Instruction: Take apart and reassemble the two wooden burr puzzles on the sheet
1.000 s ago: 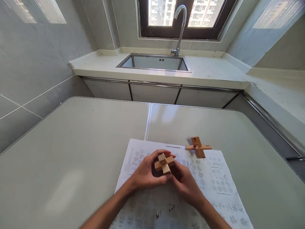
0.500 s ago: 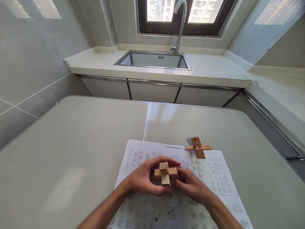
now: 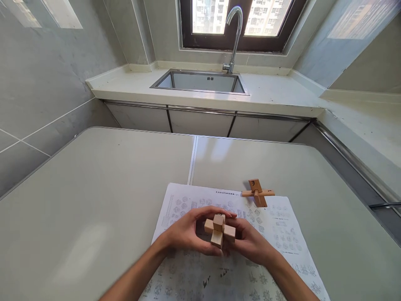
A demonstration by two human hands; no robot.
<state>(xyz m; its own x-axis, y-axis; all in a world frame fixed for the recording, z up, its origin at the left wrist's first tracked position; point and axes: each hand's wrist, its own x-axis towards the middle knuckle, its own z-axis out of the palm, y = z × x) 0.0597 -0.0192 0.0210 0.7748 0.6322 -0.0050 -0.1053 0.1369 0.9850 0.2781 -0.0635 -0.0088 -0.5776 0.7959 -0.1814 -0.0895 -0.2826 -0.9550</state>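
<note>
Both hands hold one wooden burr puzzle (image 3: pixel 218 229), a cross of light, square-ended sticks, above a printed sheet (image 3: pixel 200 192). My left hand (image 3: pixel 191 230) curves round its left side, forefinger along the far side and thumb at the near lower edge. From the right, my right hand (image 3: pixel 247 240) grips it with bent fingers; some fingertips are hidden behind the sticks. Beyond the hands, a second, browner wooden cross puzzle (image 3: pixel 257 193) with a dark mark on its upper piece rests across the sheet's far edge.
A pale table (image 3: pixel 125 188) with a seam down its middle carries the sheet of small diagrams. Behind it runs a white counter (image 3: pixel 275 90) with a steel sink (image 3: pixel 200 81) and a curved tap (image 3: pixel 236 37) under a window. Tiled walls stand at both sides.
The burr puzzle has turned slightly between the fingers, so its right and front stick ends face differently. Both hands keep their hold. The view has tilted up a little.
</note>
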